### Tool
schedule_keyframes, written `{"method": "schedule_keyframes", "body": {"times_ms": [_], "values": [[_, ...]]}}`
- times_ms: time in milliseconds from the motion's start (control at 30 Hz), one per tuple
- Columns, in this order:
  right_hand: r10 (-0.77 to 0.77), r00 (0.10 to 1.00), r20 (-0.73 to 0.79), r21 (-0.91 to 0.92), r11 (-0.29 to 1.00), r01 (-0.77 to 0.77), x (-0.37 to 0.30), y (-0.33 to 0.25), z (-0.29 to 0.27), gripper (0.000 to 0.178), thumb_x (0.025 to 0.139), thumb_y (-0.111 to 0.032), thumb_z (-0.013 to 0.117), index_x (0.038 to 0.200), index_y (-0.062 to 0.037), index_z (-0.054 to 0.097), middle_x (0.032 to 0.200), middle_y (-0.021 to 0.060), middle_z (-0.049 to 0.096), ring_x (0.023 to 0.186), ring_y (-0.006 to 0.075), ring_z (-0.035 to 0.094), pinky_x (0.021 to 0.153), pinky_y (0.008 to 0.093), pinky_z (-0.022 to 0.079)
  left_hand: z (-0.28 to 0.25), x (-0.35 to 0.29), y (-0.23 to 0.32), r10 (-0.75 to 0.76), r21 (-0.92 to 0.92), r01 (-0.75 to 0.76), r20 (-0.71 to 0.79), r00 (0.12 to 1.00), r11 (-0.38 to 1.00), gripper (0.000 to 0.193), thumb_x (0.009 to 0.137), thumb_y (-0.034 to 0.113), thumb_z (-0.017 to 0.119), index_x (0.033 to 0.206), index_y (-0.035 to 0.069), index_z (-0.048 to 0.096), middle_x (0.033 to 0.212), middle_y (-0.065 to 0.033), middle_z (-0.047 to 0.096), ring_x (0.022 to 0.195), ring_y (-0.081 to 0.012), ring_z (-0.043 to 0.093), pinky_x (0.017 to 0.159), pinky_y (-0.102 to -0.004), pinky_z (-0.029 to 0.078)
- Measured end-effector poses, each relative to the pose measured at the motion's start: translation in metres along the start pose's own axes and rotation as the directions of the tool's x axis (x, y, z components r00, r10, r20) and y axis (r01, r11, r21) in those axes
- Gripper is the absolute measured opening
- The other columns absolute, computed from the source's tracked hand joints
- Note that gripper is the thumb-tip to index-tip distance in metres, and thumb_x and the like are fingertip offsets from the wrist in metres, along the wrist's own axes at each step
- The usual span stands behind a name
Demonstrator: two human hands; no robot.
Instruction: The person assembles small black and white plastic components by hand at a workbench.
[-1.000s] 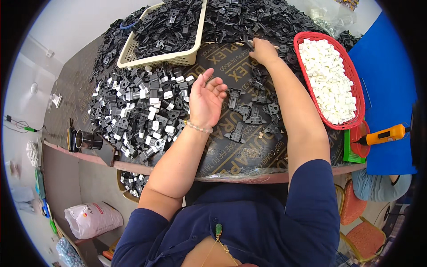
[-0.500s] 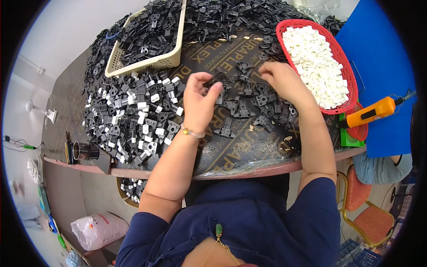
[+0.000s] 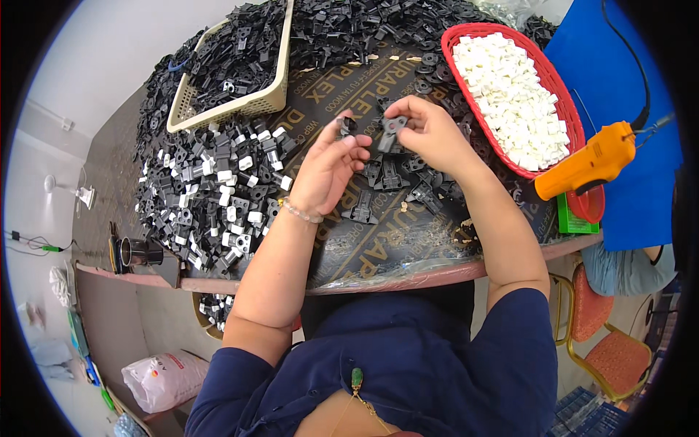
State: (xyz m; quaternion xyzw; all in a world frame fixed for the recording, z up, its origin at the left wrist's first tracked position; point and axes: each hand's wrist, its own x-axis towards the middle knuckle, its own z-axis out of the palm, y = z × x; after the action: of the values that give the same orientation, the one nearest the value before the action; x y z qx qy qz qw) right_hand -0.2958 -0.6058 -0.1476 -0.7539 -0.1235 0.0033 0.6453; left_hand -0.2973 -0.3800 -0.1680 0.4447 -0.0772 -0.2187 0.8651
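Observation:
My right hand (image 3: pixel 437 138) pinches a flat black plastic bracket (image 3: pixel 394 130) with a round hole, above the middle of the table. Close by on its left, my left hand (image 3: pixel 325 171) has its thumb and forefinger closed on a smaller black plastic piece (image 3: pixel 347 127), its other fingers loosely curled. The two pieces are apart, a short gap between them. Beneath the hands lie several loose black brackets (image 3: pixel 389 175). To the left of my left hand spreads a heap of black parts with white blocks (image 3: pixel 226 177) fitted on many of them.
A red basket (image 3: pixel 574 124) of small white blocks stands at the right, near an orange electric screwdriver (image 3: pixel 593 160) with a cable. A beige basket (image 3: pixel 226 115) of black parts sits at the far left, with more black parts (image 3: pixel 357 29) piled behind. A metal cup (image 3: pixel 138 250) stands near the left edge.
My right hand has come left from the loose parts and now holds a bracket beside my left hand. The left hand still holds its black piece. The orange screwdriver has swung and tilted.

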Motion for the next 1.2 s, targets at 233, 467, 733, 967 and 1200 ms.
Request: {"method": "schedule_keyframes", "body": {"times_ms": [233,467,733,967,1200], "values": [[-0.071,0.997,-0.032,-0.08,0.994,0.068,-0.01,-0.016,0.026,0.038,0.078,-0.002,0.081,0.109,-0.0014,0.059,0.103,0.0016,0.065,0.084,0.007,0.059,0.073,0.0232,0.048,0.0,-0.001,-0.005,-0.043,-0.091,0.048,0.061,0.997,0.995,0.041,0.102,0.011,0.047,0.143,0.008,0.043,0.108,-0.008,0.061,0.09,-0.0162,0.057,0.081,-0.03,0.048],[-0.36,0.93,-0.079,-0.254,0.909,0.331,-0.012,-0.012,0.021,0.038,0.077,-0.009,0.083,0.111,-0.0028,0.069,0.116,0.0086,0.063,0.097,0.013,0.061,0.084,0.0294,0.051,0.009,-0.004,0.001,-0.059,-0.106,0.062,0.032,0.998,0.992,0.04,0.101,0.01,0.055,0.14,0.011,0.05,0.119,-0.0044,0.063,0.103,-0.0133,0.061,0.09,-0.0339,0.052],[-0.488,0.873,-0.024,-0.358,0.819,0.448,-0.01,-0.008,0.025,0.037,0.079,-0.015,0.082,0.112,-0.0032,0.071,0.12,0.0099,0.062,0.106,0.0191,0.061,0.089,0.0339,0.051,-0.002,-0.005,-0.002,-0.109,-0.155,0.13,0.138,0.984,0.979,0.036,0.1,0.012,0.06,0.136,0.012,0.056,0.118,-0.0039,0.067,0.105,-0.0148,0.066,0.092,-0.037,0.057],[-0.42,0.907,0.026,-0.301,0.862,0.407,-0.009,-0.01,0.023,0.036,0.081,-0.012,0.079,0.114,-0.0024,0.07,0.115,0.0133,0.066,0.103,0.0244,0.065,0.092,0.0385,0.052,0.0,-0.005,-0.002,-0.108,-0.136,0.126,0.132,0.985,0.983,0.037,0.101,0.012,0.058,0.137,0.009,0.055,0.117,-0.0051,0.067,0.105,-0.0163,0.067,0.094,-0.0381,0.057],[-0.555,0.828,0.081,-0.612,0.628,0.48,-0.011,-0.015,0.017,0.033,0.085,-0.013,0.076,0.116,-0.0028,0.07,0.117,0.0104,0.066,0.102,0.0208,0.065,0.093,0.0357,0.052,0.026,-0.012,-0.001,0.007,0.025,-0.011,0.167,0.986,1.0,0.039,0.1,0.006,0.059,0.137,0.002,0.052,0.125,-0.0074,0.062,0.11,-0.0154,0.064,0.095,-0.0333,0.054]]}}
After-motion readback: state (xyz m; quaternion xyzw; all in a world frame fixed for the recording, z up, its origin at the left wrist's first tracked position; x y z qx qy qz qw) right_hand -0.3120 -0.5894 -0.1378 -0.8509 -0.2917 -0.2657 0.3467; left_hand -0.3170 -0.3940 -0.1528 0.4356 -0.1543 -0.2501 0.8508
